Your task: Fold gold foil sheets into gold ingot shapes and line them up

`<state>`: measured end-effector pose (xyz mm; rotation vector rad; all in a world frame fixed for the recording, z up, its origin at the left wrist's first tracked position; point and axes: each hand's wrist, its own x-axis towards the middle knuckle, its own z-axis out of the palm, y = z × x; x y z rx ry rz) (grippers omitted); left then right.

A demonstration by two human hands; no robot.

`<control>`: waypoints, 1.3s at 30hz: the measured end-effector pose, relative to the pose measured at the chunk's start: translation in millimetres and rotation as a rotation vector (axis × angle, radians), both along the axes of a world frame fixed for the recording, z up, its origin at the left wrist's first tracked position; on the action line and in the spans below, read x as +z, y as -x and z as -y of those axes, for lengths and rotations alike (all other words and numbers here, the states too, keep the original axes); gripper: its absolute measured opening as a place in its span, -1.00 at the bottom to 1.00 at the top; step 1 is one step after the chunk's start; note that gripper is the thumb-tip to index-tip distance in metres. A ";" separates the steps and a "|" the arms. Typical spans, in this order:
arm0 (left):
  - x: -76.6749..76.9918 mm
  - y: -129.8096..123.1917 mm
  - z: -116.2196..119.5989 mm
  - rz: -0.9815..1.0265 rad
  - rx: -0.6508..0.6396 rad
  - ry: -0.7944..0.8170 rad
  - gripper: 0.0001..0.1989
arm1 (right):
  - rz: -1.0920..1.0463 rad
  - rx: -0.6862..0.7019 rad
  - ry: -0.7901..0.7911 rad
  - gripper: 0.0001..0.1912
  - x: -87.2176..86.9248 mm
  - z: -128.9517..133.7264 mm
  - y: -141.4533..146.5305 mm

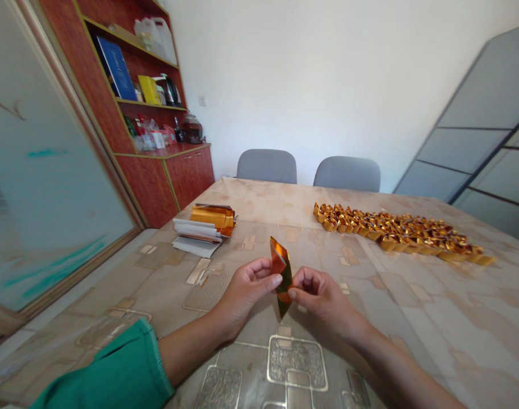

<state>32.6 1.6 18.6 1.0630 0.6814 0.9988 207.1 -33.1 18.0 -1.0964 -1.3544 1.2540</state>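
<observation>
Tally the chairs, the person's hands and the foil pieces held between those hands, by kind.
Chairs: 2
Hands, the left hand and the right hand: 2
Foil piece held between them: 1
Total: 5

Room evenly lit, shadows faint; glare on folded orange-gold foil strip; teal-marked glass panel blurred, warped at edge.
</observation>
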 end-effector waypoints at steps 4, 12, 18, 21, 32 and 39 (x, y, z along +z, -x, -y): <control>-3.2 1.9 -2.7 -0.017 0.034 -0.001 -0.78 | 0.021 0.042 -0.055 -0.64 -0.5 -2.4 -5.4; 5.5 8.2 -10.3 0.106 0.137 0.277 -0.78 | 0.118 0.058 -0.219 -0.63 3.1 0.7 -18.1; 3.1 6.6 -4.3 0.117 0.045 0.400 -0.81 | 0.493 0.157 -0.617 -0.64 3.8 1.7 -14.2; 1.6 5.2 -0.1 0.104 0.017 0.378 -0.75 | 0.547 0.161 -0.686 -0.73 5.4 0.9 -15.1; 3.6 5.8 1.4 0.083 0.003 0.413 -0.71 | 0.722 0.188 -0.821 -0.62 11.4 -1.7 -26.8; 1.6 3.7 2.1 0.078 0.025 0.369 -0.63 | 0.427 0.126 -0.512 -0.82 10.4 2.5 -17.2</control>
